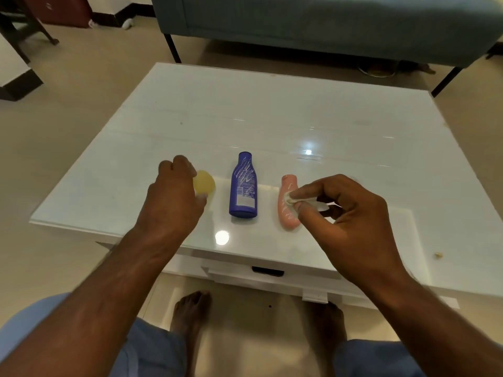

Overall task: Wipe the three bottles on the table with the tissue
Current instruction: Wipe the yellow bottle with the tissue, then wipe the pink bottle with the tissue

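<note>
A: Right hand (345, 221) pinching a crumpled white tissue (292, 198), pressed against the pink bottle (287, 206) lying right of centre on the white table (272, 110).

B: Left hand (174, 197) curled around the yellow bottle (205, 185) at far left. Blue bottle (243, 186) lies untouched between them.

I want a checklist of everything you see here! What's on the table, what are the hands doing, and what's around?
Surface: white glossy table, lamp glare on it.
Job's things: yellow bottle, blue bottle and pink bottle lying in a row; white streaks on blue and pink.
Tissue: pinched against the pink bottle.
Clutter: small crumb near the right edge.
Hands: left hand closing on the yellow bottle; right hand holds the tissue.
Cables: nothing seen.
Surroundings: teal sofa, tiled floor, bare feet under the table.
</note>
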A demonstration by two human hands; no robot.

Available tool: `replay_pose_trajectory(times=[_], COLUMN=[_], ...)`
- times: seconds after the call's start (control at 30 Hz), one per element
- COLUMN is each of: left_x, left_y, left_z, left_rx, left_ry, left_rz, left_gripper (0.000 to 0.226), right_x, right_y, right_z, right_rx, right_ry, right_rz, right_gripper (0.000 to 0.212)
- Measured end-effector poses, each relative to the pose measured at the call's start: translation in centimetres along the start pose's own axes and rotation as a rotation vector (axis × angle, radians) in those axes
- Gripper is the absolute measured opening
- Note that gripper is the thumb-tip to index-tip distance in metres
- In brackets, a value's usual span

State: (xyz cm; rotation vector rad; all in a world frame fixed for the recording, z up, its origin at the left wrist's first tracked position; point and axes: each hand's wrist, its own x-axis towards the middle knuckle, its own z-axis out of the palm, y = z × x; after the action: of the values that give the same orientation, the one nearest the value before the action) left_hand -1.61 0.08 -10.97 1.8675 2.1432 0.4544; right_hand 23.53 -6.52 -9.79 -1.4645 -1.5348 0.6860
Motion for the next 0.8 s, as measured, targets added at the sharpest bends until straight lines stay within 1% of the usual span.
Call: replay_pose_trajectory(times=[0.07,0.13,0.23,0.43,0.5,0.57,0.63,0.7,0.73,0.77,0.8], left_x=[-0.2,-0.2,0.0,0.1,0.0,-0.2,-0.6,-0.6,-0.4,0.0,0.4], left_y=[-0.3,-0.5,-0.3,-0.2,0.2,0.9,2.3,4.3,5.3,6.3,7.3], left_z=[0.4,0.8,1.0,1.4,1.2,0.9,0.9,1.3,1.8,2.4,3.1], left_rx=[0.107,0.2,0.299,0.325,0.338,0.275,0.115,0.042,0.042,0.072,0.131], left_ry=[-0.084,-0.126,-0.148,-0.169,-0.13,-0.035,0.035,0.028,-0.015,-0.092,-0.19], left_rz=[-0.024,-0.036,-0.033,-0.03,-0.009,0.074,0.192,0.343,0.415,0.479,0.532], left_gripper=[0.063,0.072,0.076,0.079,0.08,0.074,0.065,0.064,0.07,0.083,0.102], right_x=[0.1,0.2,0.4,0.7,1.0,1.5,1.9,2.2,2.3,2.5,2.6], right_y=[0.0,0.0,0.0,0.4,0.7,1.0,1.1,1.3,1.3,1.4,1.4], right_z=[0.0,-0.2,-0.4,-0.7,-1.1,-1.6,-2.1,-2.3,-2.4,-2.5,-2.6], right_rx=[-0.008,-0.008,-0.008,-0.058,-0.106,-0.159,-0.194,-0.226,-0.242,-0.251,-0.257], right_ry=[0.004,0.014,0.033,0.036,0.037,0.041,0.062,0.091,0.1,0.107,0.112], right_rz=[0.009,0.016,0.039,0.096,0.119,0.143,0.162,0.174,0.176,0.18,0.182], right_gripper=[0.012,0.012,0.012,0.013,0.012,0.012,0.013,0.013,0.014,0.015,0.015])
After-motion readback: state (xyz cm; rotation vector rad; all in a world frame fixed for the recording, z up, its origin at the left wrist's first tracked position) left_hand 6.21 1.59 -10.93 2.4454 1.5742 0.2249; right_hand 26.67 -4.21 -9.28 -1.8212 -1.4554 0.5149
